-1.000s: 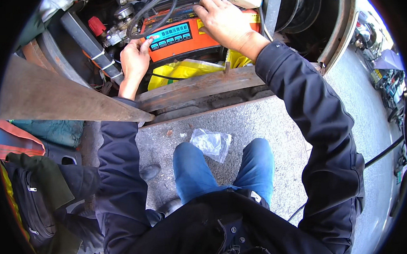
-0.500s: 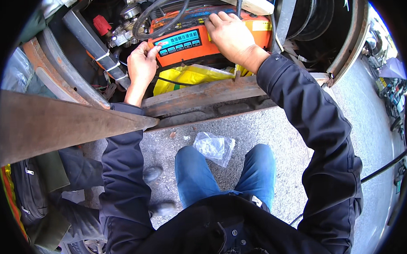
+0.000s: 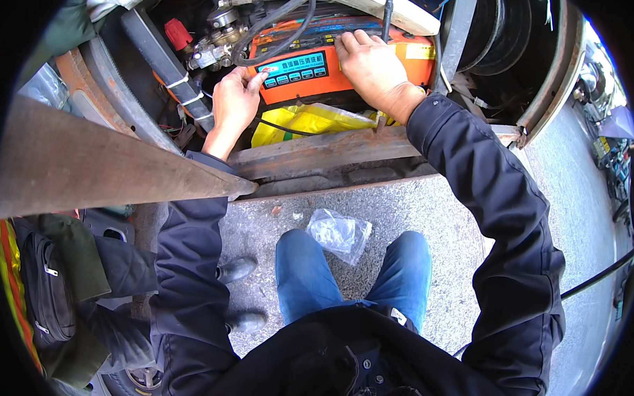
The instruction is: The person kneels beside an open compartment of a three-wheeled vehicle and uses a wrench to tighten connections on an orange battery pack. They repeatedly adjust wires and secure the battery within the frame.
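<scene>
An orange pressure washer [image 3: 341, 82] with a blue label panel lies lengthwise in a metal bay ahead of me. My left hand [image 3: 234, 102] is closed at its left end, thumb near the panel's edge, other fingertips partly hidden behind the end. My right hand [image 3: 375, 69] grips the top edge right of the middle, fingers curled over it. Dark hoses [image 3: 280, 42] loop over the left part of the machine. A brass-and-steel pump fitting [image 3: 221, 41] sits beside it. Below, a yellow plastic bag [image 3: 307, 121] is tucked behind the rusty metal sill [image 3: 343, 149].
A broad brown beam [image 3: 106, 163] juts in from the left. A pale plank [image 3: 373, 6] and a grey post [image 3: 463, 32] border the machine; a black reel [image 3: 496, 31] stands at right. A clear plastic bag [image 3: 339, 233] lies on the ground. Another person's legs [image 3: 124, 264] are at left.
The view has shifted slightly, so the bay sits a little lower and further right. Both hands keep about the same places on the pressure washer.
</scene>
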The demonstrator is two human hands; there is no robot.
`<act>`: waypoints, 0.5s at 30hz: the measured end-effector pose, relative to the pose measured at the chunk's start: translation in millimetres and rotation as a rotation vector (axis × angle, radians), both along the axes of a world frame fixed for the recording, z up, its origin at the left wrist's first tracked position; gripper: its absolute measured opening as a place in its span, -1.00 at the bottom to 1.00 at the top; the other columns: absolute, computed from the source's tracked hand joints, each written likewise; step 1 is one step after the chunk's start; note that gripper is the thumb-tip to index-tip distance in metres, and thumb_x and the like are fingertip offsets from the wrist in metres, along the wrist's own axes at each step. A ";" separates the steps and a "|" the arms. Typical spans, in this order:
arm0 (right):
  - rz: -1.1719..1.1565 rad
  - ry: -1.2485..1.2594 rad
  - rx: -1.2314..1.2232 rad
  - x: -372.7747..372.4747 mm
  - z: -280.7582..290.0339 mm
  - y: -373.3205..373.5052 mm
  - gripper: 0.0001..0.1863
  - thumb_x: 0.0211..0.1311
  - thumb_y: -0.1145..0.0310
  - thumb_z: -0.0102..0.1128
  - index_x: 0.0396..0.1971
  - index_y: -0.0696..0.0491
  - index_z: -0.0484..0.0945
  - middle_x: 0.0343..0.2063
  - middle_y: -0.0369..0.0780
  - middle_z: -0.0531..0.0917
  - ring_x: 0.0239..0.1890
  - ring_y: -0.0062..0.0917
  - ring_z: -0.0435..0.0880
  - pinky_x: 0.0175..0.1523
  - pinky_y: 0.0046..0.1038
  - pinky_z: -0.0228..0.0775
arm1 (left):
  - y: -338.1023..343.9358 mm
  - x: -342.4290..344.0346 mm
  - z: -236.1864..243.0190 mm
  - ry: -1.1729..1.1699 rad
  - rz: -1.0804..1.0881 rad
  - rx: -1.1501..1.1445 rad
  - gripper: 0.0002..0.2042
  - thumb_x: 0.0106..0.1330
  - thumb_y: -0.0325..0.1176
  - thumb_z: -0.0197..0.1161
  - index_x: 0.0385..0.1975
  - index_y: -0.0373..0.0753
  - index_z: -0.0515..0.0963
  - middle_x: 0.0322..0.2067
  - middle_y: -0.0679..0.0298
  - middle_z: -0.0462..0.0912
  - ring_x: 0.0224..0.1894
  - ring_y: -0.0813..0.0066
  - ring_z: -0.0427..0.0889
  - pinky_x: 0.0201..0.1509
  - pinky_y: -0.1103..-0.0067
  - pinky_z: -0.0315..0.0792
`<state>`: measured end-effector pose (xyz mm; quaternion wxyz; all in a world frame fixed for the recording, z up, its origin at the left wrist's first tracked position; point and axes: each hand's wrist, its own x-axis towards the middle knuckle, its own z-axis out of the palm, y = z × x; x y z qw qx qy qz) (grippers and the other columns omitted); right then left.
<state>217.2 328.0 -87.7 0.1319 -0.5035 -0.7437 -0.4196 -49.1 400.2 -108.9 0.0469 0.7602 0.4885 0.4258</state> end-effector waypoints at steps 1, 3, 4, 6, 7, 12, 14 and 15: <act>0.033 0.003 0.042 -0.1 -1.4 0.6 -0.59 0.12 0.43 0.21 0.00 0.21 0.58 -0.18 -0.19 0.59 -0.04 -0.37 0.60 0.02 -0.40 0.51 | -1.9 -2.0 -1.2 0.007 0.013 0.051 -0.71 0.35 -0.22 0.44 -0.37 -0.37 0.61 -0.58 0.17 0.66 -0.54 0.35 0.69 -0.42 0.43 0.52; 0.089 0.006 0.129 2.8 -5.3 2.8 -0.79 0.04 0.42 0.26 -0.28 0.13 0.66 -0.27 -0.21 0.59 -0.10 -0.38 0.60 -0.05 -0.40 0.51 | -14.3 2.1 0.8 0.017 0.031 0.155 -0.68 0.32 -0.17 0.45 -0.26 -0.34 0.61 -0.54 0.09 0.70 -0.40 0.04 0.74 -0.27 0.30 0.58; 0.088 0.008 0.132 4.8 -6.9 4.0 -0.78 0.04 0.42 0.26 -0.28 0.13 0.66 -0.27 -0.21 0.59 -0.10 -0.38 0.60 -0.05 -0.40 0.51 | -20.4 1.8 4.2 0.097 0.080 0.132 -0.63 0.32 -0.20 0.45 -0.10 -0.36 0.56 -0.38 0.03 0.72 -0.34 0.03 0.76 -0.23 0.27 0.59; 0.097 0.017 0.136 2.1 -7.1 3.5 -0.78 0.04 0.41 0.26 -0.28 0.13 0.66 -0.26 -0.21 0.59 -0.09 -0.38 0.60 -0.05 -0.40 0.51 | -24.2 -2.4 3.2 0.074 0.053 0.252 -0.60 0.32 -0.21 0.45 -0.03 -0.36 0.53 -0.24 -0.02 0.70 -0.31 0.01 0.76 -0.22 0.25 0.59; 0.094 0.019 0.134 1.7 -6.2 4.1 -0.78 0.05 0.42 0.26 -0.27 0.14 0.66 -0.26 -0.21 0.59 -0.09 -0.38 0.60 -0.04 -0.40 0.51 | -25.8 -4.3 2.9 0.063 0.039 0.313 -0.58 0.32 -0.22 0.44 0.01 -0.36 0.51 -0.17 -0.04 0.68 -0.29 0.00 0.76 -0.21 0.24 0.59; 0.090 0.035 0.133 1.7 -8.3 4.4 -0.76 0.07 0.42 0.24 -0.23 0.15 0.66 -0.22 -0.20 0.60 -0.07 -0.37 0.60 -0.03 -0.38 0.52 | -38.2 -8.7 3.2 0.162 -0.121 0.218 -0.49 0.34 -0.39 0.39 0.28 -0.28 0.44 0.02 0.05 0.58 -0.46 0.23 0.69 -0.33 0.36 0.57; 0.086 0.038 0.134 1.0 -9.1 4.5 -0.75 0.08 0.42 0.24 -0.22 0.15 0.66 -0.21 -0.20 0.60 -0.06 -0.37 0.60 -0.02 -0.38 0.52 | -39.8 -11.5 -0.8 0.152 -0.128 0.209 -0.48 0.33 -0.40 0.39 0.28 -0.27 0.44 0.01 0.04 0.58 -0.46 0.24 0.69 -0.33 0.37 0.57; 0.082 0.038 0.133 1.0 -9.4 4.2 -0.75 0.09 0.41 0.24 -0.21 0.15 0.67 -0.21 -0.20 0.60 -0.05 -0.37 0.60 -0.02 -0.39 0.52 | -41.3 -11.8 -2.6 0.146 -0.133 0.204 -0.48 0.33 -0.40 0.39 0.28 -0.27 0.44 0.01 0.04 0.58 -0.47 0.25 0.69 -0.33 0.37 0.57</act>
